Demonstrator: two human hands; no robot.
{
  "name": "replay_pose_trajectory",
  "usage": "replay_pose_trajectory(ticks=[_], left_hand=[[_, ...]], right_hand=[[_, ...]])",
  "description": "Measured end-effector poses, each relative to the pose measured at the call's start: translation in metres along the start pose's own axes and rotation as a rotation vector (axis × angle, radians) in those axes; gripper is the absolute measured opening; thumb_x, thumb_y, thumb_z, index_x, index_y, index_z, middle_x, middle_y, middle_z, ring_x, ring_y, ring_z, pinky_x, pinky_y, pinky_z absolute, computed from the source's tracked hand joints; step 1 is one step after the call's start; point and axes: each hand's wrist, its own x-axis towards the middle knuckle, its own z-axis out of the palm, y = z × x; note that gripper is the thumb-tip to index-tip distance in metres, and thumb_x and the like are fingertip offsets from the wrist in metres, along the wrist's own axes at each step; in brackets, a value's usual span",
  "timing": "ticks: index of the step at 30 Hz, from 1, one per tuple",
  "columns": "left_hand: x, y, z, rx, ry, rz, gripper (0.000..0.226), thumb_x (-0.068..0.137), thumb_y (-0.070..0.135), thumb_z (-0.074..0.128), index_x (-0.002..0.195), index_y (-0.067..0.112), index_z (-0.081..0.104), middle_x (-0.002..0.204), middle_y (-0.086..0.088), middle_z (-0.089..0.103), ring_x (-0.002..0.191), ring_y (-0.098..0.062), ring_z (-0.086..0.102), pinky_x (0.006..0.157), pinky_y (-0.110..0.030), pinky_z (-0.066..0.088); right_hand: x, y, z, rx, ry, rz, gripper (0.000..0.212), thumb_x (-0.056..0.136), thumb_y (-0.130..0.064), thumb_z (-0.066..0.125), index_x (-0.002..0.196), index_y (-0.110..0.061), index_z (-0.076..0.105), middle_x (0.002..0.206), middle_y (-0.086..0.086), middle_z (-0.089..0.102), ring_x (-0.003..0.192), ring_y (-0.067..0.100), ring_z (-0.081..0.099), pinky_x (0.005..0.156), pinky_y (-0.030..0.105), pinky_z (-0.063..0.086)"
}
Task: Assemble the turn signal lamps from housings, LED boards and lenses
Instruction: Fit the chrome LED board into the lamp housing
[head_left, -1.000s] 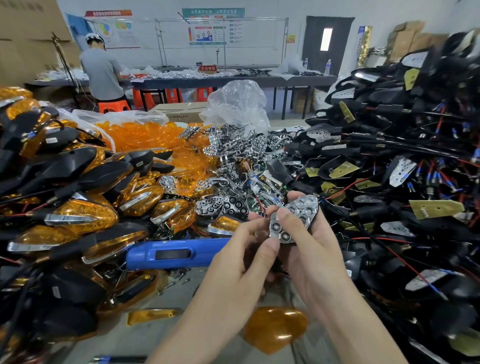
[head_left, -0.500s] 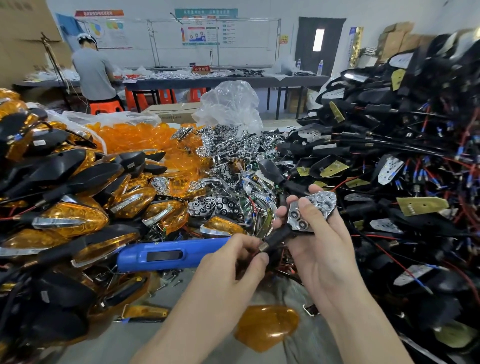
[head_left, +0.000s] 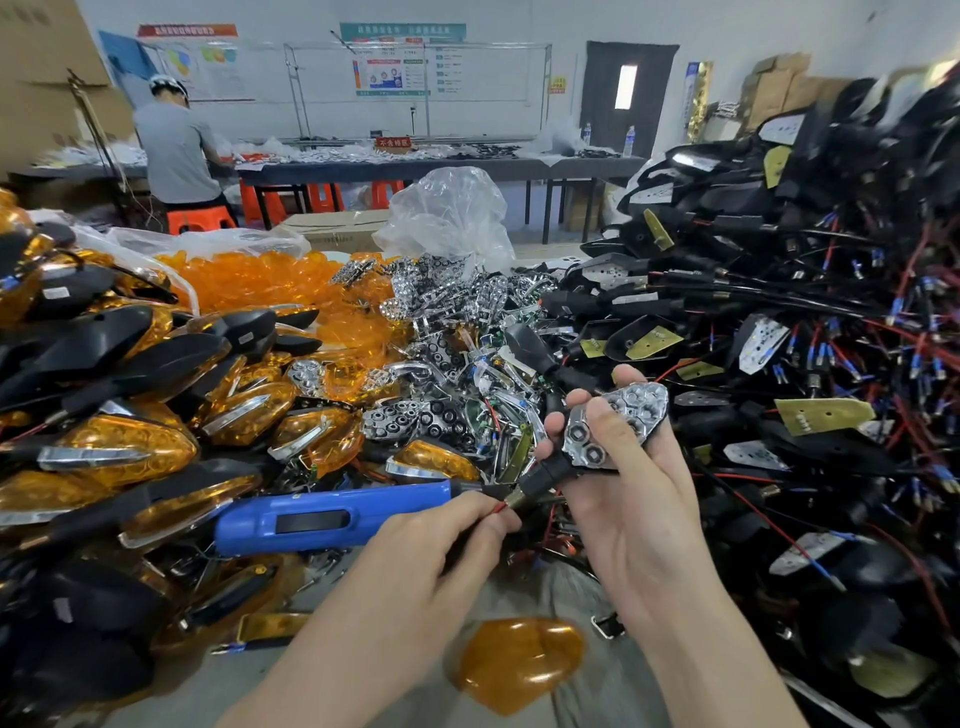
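Observation:
My right hand (head_left: 631, 499) holds a black lamp housing with a chrome reflector (head_left: 618, 423) seated in it, thumb pressed on the reflector. The housing's black stalk (head_left: 543, 480) points down-left. My left hand (head_left: 441, 540) pinches the red and black wires at the stalk's end. A loose amber lens (head_left: 519, 662) lies on the table below my hands. Chrome reflectors (head_left: 441, 358) are heaped in the middle, amber lenses (head_left: 260, 280) behind them, and wired black housings (head_left: 779, 338) pile high on the right.
A blue electric screwdriver (head_left: 322, 519) lies just left of my left hand. Finished amber lamps (head_left: 119, 447) are stacked on the left. A clear plastic bag (head_left: 447, 218) stands behind the reflectors. A person works at a far table (head_left: 415, 166).
My left hand slid off the reflector down to the stalk's end and now pinches the wires. My right hand moved the housing slightly right and tilted it, baring the stalk.

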Motion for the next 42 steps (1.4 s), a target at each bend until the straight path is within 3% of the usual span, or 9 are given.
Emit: replay_pose_trajectory(ticks=[6,12,20,26,28,31,36,39,42], left_hand=[[0.0,-0.001,-0.001,-0.02,0.002,0.019,0.03,0.091,0.056,0.039,0.1,0.044,0.065,0.068,0.019,0.061,0.053,-0.002,0.052,0.047,-0.01,0.032],[-0.001,-0.003,-0.002,-0.002,-0.007,0.009,0.017,0.097,0.042,0.047,0.104,0.045,0.062,0.064,0.017,0.058,0.052,-0.004,0.05,0.047,-0.011,0.031],[-0.002,-0.003,-0.003,-0.054,-0.043,-0.005,0.017,0.097,0.042,0.048,0.106,0.05,0.061,0.066,0.012,0.06,0.052,-0.004,0.049,0.047,-0.015,0.032],[0.0,0.004,-0.003,-0.361,-0.062,-0.076,0.03,0.084,0.055,0.051,0.114,0.055,0.056,0.082,0.007,0.067,0.067,-0.008,0.062,0.059,-0.022,0.047],[0.0,0.007,-0.002,-0.46,-0.038,-0.127,0.027,0.084,0.06,0.055,0.109,0.053,0.06,0.076,0.005,0.066,0.062,-0.009,0.062,0.056,-0.022,0.048],[0.001,0.008,-0.002,-0.495,-0.028,-0.179,0.032,0.085,0.072,0.049,0.104,0.05,0.063,0.07,0.004,0.065,0.049,-0.011,0.055,0.047,-0.023,0.044],[0.0,0.012,0.003,-0.426,-0.026,-0.167,0.031,0.088,0.066,0.045,0.094,0.038,0.059,0.053,0.002,0.061,0.041,-0.012,0.053,0.043,-0.028,0.045],[0.001,0.013,0.005,-0.494,-0.026,-0.226,0.03,0.087,0.063,0.049,0.082,0.034,0.056,0.055,-0.002,0.058,0.043,-0.017,0.052,0.043,-0.033,0.043],[0.003,0.015,0.005,-0.578,-0.039,-0.253,0.025,0.086,0.058,0.053,0.077,0.035,0.057,0.063,0.005,0.057,0.048,-0.013,0.05,0.041,-0.024,0.04]], right_hand=[[-0.001,0.001,0.0,-0.01,-0.012,0.003,0.034,0.088,-0.01,0.064,0.12,-0.022,0.062,0.095,0.007,0.07,0.08,0.022,0.068,0.068,0.034,0.057],[-0.003,0.002,0.001,0.013,-0.019,0.011,0.026,0.089,-0.01,0.065,0.109,-0.026,0.072,0.098,0.008,0.07,0.081,0.023,0.069,0.069,0.034,0.058],[-0.005,-0.003,0.005,0.046,-0.03,0.028,0.032,0.09,-0.009,0.061,0.12,-0.02,0.061,0.096,0.008,0.069,0.083,0.024,0.069,0.072,0.035,0.059],[-0.008,0.003,0.011,0.034,-0.046,0.118,0.031,0.084,-0.008,0.061,0.114,-0.016,0.057,0.089,0.008,0.071,0.106,0.035,0.073,0.093,0.045,0.059],[-0.01,0.006,0.014,0.004,-0.055,0.178,0.033,0.081,-0.01,0.064,0.112,-0.017,0.056,0.09,0.009,0.072,0.109,0.032,0.072,0.081,0.04,0.062],[-0.01,0.005,0.016,-0.057,-0.063,0.224,0.032,0.08,-0.012,0.064,0.11,-0.019,0.057,0.091,0.009,0.075,0.096,0.025,0.076,0.053,0.035,0.059],[-0.014,0.014,0.016,-0.156,-0.083,0.357,0.024,0.076,-0.019,0.069,0.098,-0.028,0.069,0.109,0.011,0.076,0.084,0.025,0.071,0.066,0.041,0.056],[-0.015,0.019,0.017,-0.195,-0.097,0.393,0.024,0.076,-0.014,0.075,0.094,-0.03,0.071,0.108,0.009,0.076,0.071,0.027,0.067,0.056,0.038,0.05],[-0.014,0.018,0.018,-0.205,-0.09,0.383,0.021,0.078,-0.015,0.072,0.091,-0.032,0.072,0.102,0.007,0.076,0.065,0.023,0.062,0.043,0.029,0.046]])
